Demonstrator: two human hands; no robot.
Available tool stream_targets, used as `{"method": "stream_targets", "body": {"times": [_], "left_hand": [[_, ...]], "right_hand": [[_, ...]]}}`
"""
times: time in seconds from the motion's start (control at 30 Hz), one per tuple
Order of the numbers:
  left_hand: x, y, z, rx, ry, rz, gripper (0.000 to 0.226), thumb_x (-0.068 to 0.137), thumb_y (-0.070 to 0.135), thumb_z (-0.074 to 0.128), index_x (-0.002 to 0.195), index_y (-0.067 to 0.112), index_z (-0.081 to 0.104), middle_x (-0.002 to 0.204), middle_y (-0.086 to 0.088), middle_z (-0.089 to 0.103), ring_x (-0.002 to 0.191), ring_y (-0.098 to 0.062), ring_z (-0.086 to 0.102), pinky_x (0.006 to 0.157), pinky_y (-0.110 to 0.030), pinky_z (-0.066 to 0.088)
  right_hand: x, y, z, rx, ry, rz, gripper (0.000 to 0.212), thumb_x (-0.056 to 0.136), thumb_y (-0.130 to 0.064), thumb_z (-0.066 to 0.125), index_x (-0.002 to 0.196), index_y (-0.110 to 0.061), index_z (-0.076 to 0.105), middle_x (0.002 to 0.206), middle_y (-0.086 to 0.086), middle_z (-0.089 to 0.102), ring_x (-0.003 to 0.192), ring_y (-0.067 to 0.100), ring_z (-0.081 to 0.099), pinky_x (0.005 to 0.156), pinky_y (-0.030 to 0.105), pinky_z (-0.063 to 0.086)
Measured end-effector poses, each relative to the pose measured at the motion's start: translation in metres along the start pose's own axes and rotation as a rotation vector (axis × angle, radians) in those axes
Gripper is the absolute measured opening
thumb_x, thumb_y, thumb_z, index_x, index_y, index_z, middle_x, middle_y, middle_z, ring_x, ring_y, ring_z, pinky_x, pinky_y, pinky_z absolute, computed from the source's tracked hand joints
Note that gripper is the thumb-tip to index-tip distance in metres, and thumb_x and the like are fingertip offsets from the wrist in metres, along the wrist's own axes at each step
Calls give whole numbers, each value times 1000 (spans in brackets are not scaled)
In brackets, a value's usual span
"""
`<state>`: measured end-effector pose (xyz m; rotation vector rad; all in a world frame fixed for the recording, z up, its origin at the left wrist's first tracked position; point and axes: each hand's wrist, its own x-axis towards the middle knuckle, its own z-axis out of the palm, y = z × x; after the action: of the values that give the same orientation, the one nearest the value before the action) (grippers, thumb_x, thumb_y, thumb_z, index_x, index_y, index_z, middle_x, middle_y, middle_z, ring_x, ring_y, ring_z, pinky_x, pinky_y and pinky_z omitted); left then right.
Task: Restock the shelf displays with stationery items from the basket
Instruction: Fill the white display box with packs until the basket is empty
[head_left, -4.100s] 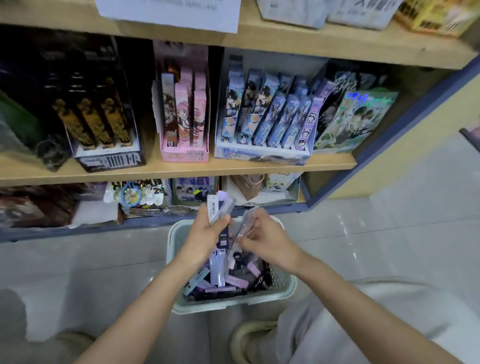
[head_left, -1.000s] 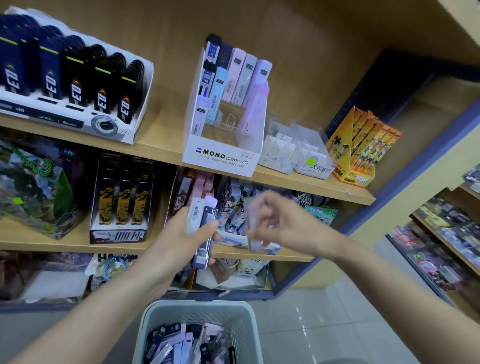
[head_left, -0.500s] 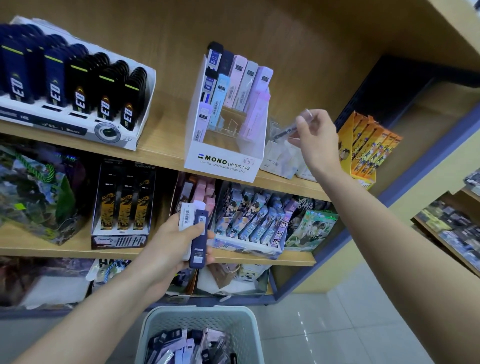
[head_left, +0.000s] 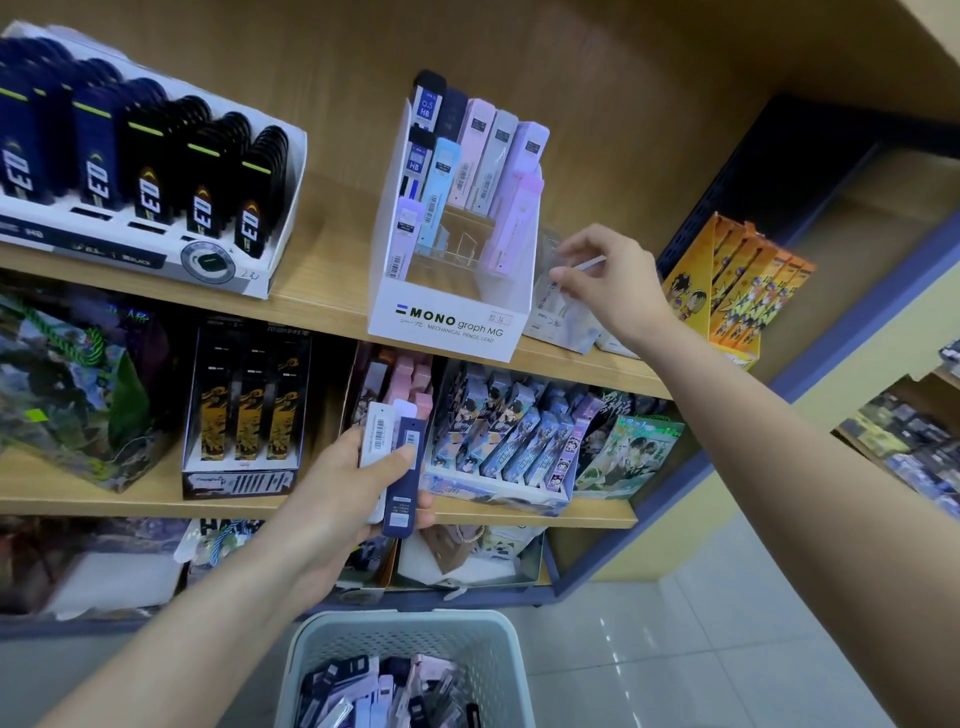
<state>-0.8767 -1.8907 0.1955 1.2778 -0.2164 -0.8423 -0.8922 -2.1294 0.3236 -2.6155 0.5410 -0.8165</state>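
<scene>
thin clear lead case (head_left: 588, 265) pinched in right hand (head_left: 610, 286) over clear display tray (head_left: 561, 325), just beside white mono display box (head_left: 447, 322) on upper wooden shelf (head_left: 322, 291). dark and white lead cases (head_left: 401, 493) gripped in left hand (head_left: 337, 514). basket (head_left: 311, 639) of cases below on pale tiled floor (head_left: 701, 649), cut off at frame edge. tray contents blurred.
</scene>
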Motion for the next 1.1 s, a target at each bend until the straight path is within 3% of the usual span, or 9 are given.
{"method": "stream_targets", "body": {"times": [0.1, 0.23, 0.43, 0.57, 0.7, 0.77, 0.87, 0.97, 1.1], "left_hand": [[0, 0, 1, 3, -1, -6, 23, 97, 19, 51, 119, 15, 54, 98, -17, 69, 66, -20, 69, 49, -20, 53], [0, 1, 2, -29, -16, -18, 24, 96, 18, 52, 119, 15, 55, 99, -16, 70, 70, -23, 71, 51, -21, 55], [2, 0, 2, -67, -35, 4, 18, 95, 17, 53, 113, 15, 55, 87, -19, 72, 68, -24, 72, 76, -38, 58], [5, -4, 2, -83, -22, 16, 20, 93, 17, 56, 113, 14, 56, 82, -16, 73, 66, -22, 71, 84, -44, 55], [5, -8, 6, -54, -42, 28, 24, 93, 15, 56, 117, 12, 56, 76, -10, 70, 62, -18, 69, 70, -36, 60], [4, -9, 6, -38, -52, 38, 23, 93, 14, 56, 116, 12, 56, 75, -9, 69, 61, -17, 68, 61, -32, 59], [2, -8, 5, -35, -56, 43, 22, 94, 16, 54, 115, 9, 57, 76, -10, 69, 60, -16, 67, 55, -26, 56], [-1, -3, 5, -57, -67, 45, 21, 96, 21, 50, 109, 8, 59, 73, -6, 71, 60, -15, 68, 55, -24, 56], [0, 3, 2, -56, -43, 22, 23, 98, 26, 46, 106, 10, 60, 84, -9, 69, 45, -9, 56, 41, -19, 45]], "right_hand": [[3, 3, 2, -13, 37, 0, 15, 84, -14, 70, 98, -14, 65, 93, -1, 60, 79, 17, 59, 75, 25, 52], [4, 7, 8, -52, 98, -24, 27, 82, -14, 72, 107, -13, 61, 99, -3, 54, 72, 6, 51, 62, 8, 39], [-34, -6, 17, 37, 309, -17, 19, 94, -15, 56, 111, -12, 49, 96, -5, 47, 69, 1, 44, 65, 6, 37], [-94, -28, 39, 233, 45, 87, 7, 96, -17, 51, 102, -18, 48, 87, -11, 51, 65, -6, 46, 63, 11, 40], [-126, -35, 65, 332, -379, 276, 16, 94, -35, 55, 100, -21, 56, 86, -11, 56, 72, 0, 52, 67, 17, 40], [-127, -37, 70, 356, -508, 328, 18, 93, -32, 58, 98, -16, 62, 77, -10, 58, 64, -1, 54, 60, 14, 40], [-122, -41, 65, 480, -577, 385, 12, 92, -21, 60, 93, -10, 64, 65, -5, 59, 50, -1, 54, 51, 13, 43], [-117, -43, 54, 615, -548, 382, 6, 94, -15, 57, 89, -12, 59, 68, 1, 60, 53, 3, 58, 54, 16, 49], [-114, -44, 40, 725, -432, 312, 6, 97, -10, 49, 92, -11, 51, 80, 6, 55, 58, 10, 63, 61, 21, 56]]}}
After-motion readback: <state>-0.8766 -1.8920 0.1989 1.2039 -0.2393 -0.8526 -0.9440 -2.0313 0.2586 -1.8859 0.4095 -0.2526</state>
